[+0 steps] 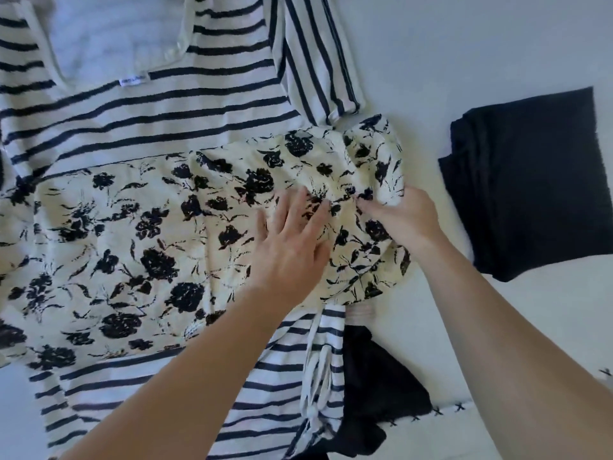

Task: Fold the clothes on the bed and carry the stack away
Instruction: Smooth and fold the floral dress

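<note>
Under my left hand (292,237), fingers spread flat, lies the floral garment (139,247); my right hand (403,217) pinches its bunched right edge. It sits atop the striped shirt (159,121) on the bed (464,44). Folding step underway. Next, probably: draw that edge across, smooth.

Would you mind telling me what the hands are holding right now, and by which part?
The right hand grips the floral garment by its bunched right-hand edge. The left hand holds nothing; it presses flat on the same garment beside it.
</note>
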